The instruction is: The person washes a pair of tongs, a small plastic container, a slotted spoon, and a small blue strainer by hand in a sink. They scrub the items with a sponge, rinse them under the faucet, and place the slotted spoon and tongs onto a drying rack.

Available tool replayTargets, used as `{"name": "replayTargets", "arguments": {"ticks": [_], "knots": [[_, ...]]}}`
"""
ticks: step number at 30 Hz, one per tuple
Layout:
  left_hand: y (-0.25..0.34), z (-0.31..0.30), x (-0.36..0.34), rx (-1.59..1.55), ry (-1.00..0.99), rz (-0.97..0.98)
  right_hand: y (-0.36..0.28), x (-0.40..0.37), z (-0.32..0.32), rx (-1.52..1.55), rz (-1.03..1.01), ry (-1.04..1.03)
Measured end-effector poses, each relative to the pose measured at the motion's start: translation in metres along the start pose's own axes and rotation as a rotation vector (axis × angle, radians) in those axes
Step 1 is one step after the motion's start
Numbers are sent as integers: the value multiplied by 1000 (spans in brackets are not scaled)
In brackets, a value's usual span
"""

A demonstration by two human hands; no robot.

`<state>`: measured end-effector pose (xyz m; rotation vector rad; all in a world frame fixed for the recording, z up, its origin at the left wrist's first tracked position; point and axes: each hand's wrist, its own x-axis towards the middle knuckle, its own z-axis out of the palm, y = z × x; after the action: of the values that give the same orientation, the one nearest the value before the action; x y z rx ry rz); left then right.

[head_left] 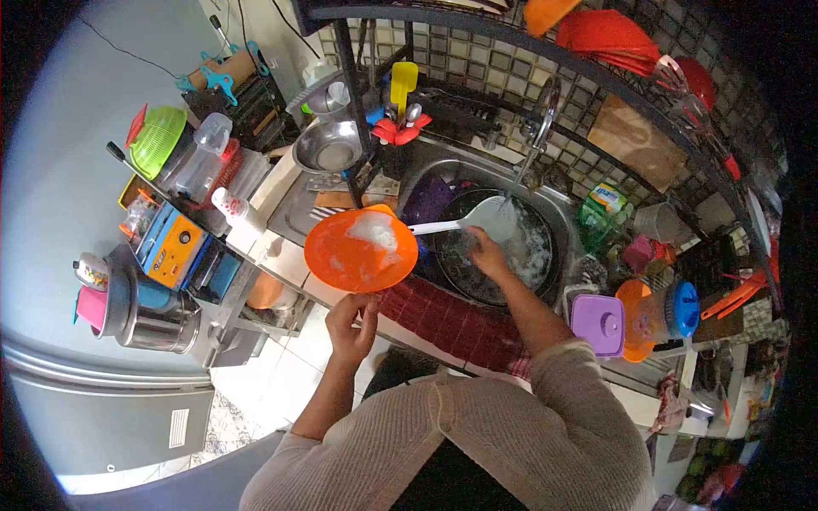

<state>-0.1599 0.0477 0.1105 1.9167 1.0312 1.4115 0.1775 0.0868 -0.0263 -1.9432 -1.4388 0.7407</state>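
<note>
My left hand point(354, 328) grips the lower edge of an orange plate point(345, 255), which has white suds on its upper right part. My right hand point(487, 254) is over a round dark basin point(454, 271) of soapy water in the metal sink point(562, 223); its fingers are partly hidden, and I cannot make out whether they hold anything. Just above that hand lies a white ladle-like utensil point(492, 216), its handle pointing left toward the plate. The faucet point(538, 136) stands over the basin. Purple cloth or mesh point(430, 201) is at the sink's left.
A dark red cloth point(452, 322) covers the counter's front edge. Right of the sink are a green soap bottle point(601, 209), a purple lid point(598, 326) and a blue-lidded container point(680, 310). A black rack point(477, 27) arches overhead. A metal bowl point(328, 148) is at the left.
</note>
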Motion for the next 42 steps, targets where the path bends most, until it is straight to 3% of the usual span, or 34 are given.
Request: {"name": "replayTargets", "arguments": {"ticks": [2, 4, 6, 7, 10, 11, 14, 18, 20, 21, 23, 28, 31, 34, 36, 38, 40, 42], "knots": [[5, 1, -12, 80, -139, -65, -21, 21, 13, 86, 110, -111], [4, 7, -22, 73, -125, -91, -5, 36, 35, 178, 217, -224], [11, 8, -23, 88, -135, -105, 49, 68, 83, -29, -229, 192], [13, 9, -24, 86, -112, -95, 34, 61, 57, -112, -29, 10], [22, 9, -17, 173, -107, -71, -1, 47, 32, 40, 81, -76], [26, 11, -16, 144, -96, -84, -8, 39, 29, 308, 106, -113], [33, 21, -17, 103, -57, -112, -10, 46, 39, 292, 211, -195], [36, 21, -22, 184, -125, -49, 4, 48, 44, 397, 132, 27], [35, 29, -22, 136, -85, -37, -42, 1, 1, 991, 376, 148], [35, 32, -22, 88, -57, -28, -46, -13, -10, 989, 373, 146], [43, 35, -15, 101, -90, -13, -41, -37, -33, 1448, 340, 118], [57, 49, -4, 83, -134, 59, -43, -88, -76, 1497, 512, 144], [64, 54, -5, 29, -201, -15, -15, -109, -80, 1703, 584, -45], [59, 57, -7, 33, -245, -48, -16, -129, -86, 1573, 534, -137], [56, 59, -4, 32, -253, -2, -16, -139, -85, 1476, 462, -93], [53, 63, 0, 36, -268, 37, -6, -137, -79, 1107, 321, 68], [40, 75, 3, -70, -288, -6, -1, -135, -79, 1239, 436, 45], [24, 91, 9, -101, -390, -101, 6, -133, -76, 1801, 618, -213]]}}
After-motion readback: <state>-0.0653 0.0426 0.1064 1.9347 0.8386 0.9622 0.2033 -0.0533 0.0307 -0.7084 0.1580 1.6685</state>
